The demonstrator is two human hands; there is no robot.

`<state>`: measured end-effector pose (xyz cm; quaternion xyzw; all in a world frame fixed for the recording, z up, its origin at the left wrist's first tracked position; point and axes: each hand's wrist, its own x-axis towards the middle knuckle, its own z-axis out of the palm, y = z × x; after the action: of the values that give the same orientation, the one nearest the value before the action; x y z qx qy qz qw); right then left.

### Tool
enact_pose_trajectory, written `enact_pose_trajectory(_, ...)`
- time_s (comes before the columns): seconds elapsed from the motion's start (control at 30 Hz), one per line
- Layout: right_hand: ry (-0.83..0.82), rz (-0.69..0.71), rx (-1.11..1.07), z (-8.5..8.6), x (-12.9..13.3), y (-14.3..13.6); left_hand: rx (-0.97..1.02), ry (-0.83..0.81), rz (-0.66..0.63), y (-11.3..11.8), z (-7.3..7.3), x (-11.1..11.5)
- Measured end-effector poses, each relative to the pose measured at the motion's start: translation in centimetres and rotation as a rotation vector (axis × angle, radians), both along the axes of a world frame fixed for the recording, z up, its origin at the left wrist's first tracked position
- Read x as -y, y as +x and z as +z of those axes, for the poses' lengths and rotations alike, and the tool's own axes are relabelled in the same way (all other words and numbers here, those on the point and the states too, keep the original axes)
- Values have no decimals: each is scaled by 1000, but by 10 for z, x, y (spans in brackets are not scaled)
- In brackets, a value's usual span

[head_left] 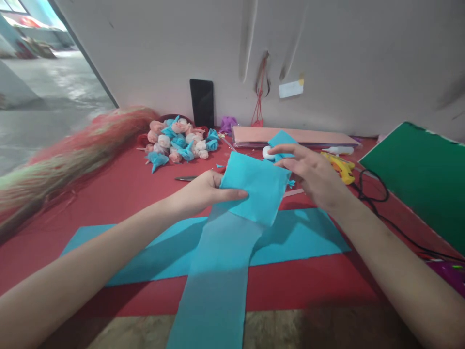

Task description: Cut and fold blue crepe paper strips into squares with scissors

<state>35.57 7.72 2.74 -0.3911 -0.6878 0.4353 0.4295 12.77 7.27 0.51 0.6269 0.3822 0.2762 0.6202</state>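
Observation:
My left hand [212,190] grips the left edge of a folded blue sheet [256,186], thumb on top and the other fingers behind it. From under that sheet a long blue strip [218,271] hangs toward me and past the table's front edge. My right hand [308,169] is at the sheet's upper right corner, its fingers bent and close to the edge; whether they pinch it is hard to make out. A wide blue sheet [305,235] lies flat across the red table beneath. Behind my right fingers is a small blue piece [283,140] beside a white round object [268,153].
Pink, white and blue paper flowers [179,140] are heaped at the back left. A black phone [202,104] leans on the wall. Scissors [186,179], a yellow glue gun [339,167] with a black cable, and a green board [421,179] lie around.

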Motion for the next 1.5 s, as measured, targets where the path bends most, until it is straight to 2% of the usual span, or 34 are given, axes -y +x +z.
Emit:
enact_pose_trajectory(0.07,-99,57,42,3,1,-2,-68,29,-28,2,2,3)
enact_pose_trajectory(0.2,-122,115,128,8,8,-8,-264,150,-74,7,6,11)
enact_pose_trajectory(0.3,-132,107,128,10,12,-11,-348,199,-105,10,10,17)
enact_pose_trajectory(0.47,-186,53,57,7,9,-8,-361,188,-104,11,14,20)
enact_pose_trajectory(0.67,-133,-13,63,11,4,-1,-371,159,-98,8,12,17)
enact_pose_trajectory(0.87,-38,20,181,16,5,0,-429,289,-127,7,18,18)
enact_pose_trajectory(1.0,16,71,180,14,13,-7,-229,453,-34,8,24,22)
enact_pose_trajectory(1.23,159,66,317,19,34,-21,-305,600,129,8,35,31)
enact_pose_trajectory(1.5,184,131,464,30,29,-2,-273,580,184,1,41,29)
